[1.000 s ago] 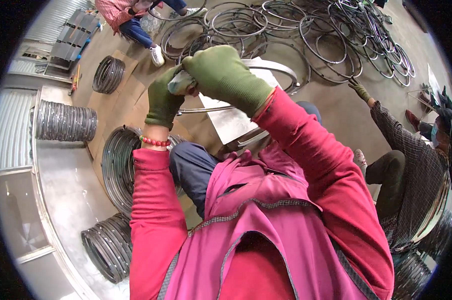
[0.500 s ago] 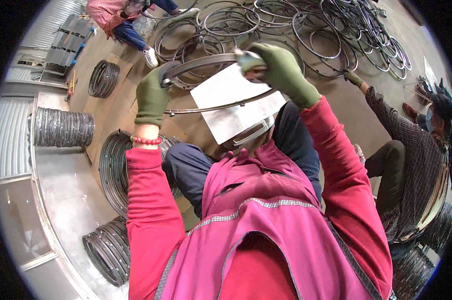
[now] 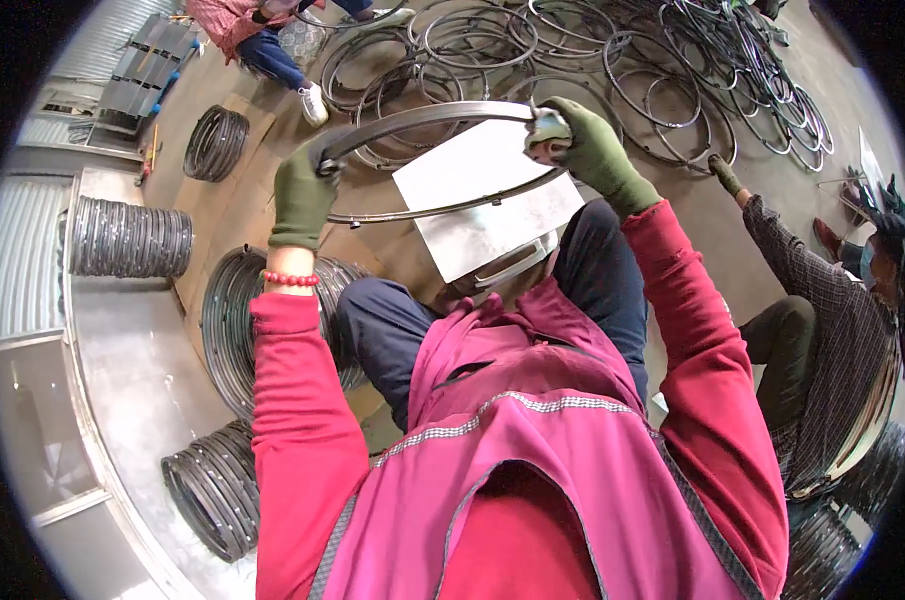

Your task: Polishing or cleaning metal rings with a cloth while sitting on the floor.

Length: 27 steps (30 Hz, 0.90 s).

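A dark metal hoop (image 3: 442, 115), like a wheel rim, is raised in front of me, tilted, with small studs along its near side. My left hand (image 3: 303, 195), in a green glove with a red bead bracelet at the wrist, is closed round the hoop's left end. At the opposite end is my right hand (image 3: 597, 155), also gloved in green, closed on a crumpled pale rag (image 3: 549, 133) that presses against the rim. Below the hoop lies a white board (image 3: 472, 235) between my knees, with a grey handled edge under its near side.
Many loose hoops (image 3: 477, 40) cover the floor ahead. Stacked hoops (image 3: 130, 238) stand at my left, with more bundles (image 3: 212, 490) nearer me. A co-worker (image 3: 832, 330) sits close on my right, reaching toward the loose hoops. Another person (image 3: 262, 45) is at the far left.
My right hand and the rag have moved a little to the right along the hoop. My left hand keeps its hold. The co-worker's outstretched hand has shifted slightly with the view.
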### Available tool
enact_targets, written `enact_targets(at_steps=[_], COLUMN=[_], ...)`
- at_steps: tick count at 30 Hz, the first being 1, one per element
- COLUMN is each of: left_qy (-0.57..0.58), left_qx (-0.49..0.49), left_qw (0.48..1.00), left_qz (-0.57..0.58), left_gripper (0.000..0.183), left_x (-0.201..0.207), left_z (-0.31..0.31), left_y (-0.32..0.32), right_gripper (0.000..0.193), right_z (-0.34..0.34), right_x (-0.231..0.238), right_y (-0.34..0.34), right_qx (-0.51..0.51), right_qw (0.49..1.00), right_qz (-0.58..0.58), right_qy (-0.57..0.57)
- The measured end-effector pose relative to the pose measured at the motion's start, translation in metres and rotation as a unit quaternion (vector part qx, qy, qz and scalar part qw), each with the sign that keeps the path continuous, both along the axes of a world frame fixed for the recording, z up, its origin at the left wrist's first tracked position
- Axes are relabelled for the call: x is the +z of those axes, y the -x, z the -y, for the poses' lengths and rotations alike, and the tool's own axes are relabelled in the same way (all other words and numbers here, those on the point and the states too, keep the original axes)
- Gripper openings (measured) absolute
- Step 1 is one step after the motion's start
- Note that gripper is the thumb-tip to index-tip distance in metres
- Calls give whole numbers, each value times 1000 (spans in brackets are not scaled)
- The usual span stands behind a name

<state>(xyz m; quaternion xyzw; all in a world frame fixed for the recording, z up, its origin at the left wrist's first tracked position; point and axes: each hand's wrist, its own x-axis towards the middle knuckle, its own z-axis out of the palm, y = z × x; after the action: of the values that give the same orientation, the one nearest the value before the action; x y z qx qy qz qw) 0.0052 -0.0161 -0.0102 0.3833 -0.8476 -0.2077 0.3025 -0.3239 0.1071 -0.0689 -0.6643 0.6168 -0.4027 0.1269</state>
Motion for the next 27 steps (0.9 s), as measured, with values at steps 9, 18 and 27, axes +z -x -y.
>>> enact_targets(at_steps=[9,18,27], left_qy=[136,40,-92], left_qx=[50,5,6], left_qw=[974,999,992], left_qz=[174,-29,88], left_gripper=[32,34,53], left_x=[39,-7,23], left_z=[-41,6,-2], left_y=[77,-26,-43], right_gripper=[19,47,55], right_z=[26,30,19], right_x=[92,47,33], right_y=[-102,-47,-12], right_qx=[-24,30,64], right_qw=[939,997,995], right_qz=[-328,-21,77], right_qy=[103,67,20])
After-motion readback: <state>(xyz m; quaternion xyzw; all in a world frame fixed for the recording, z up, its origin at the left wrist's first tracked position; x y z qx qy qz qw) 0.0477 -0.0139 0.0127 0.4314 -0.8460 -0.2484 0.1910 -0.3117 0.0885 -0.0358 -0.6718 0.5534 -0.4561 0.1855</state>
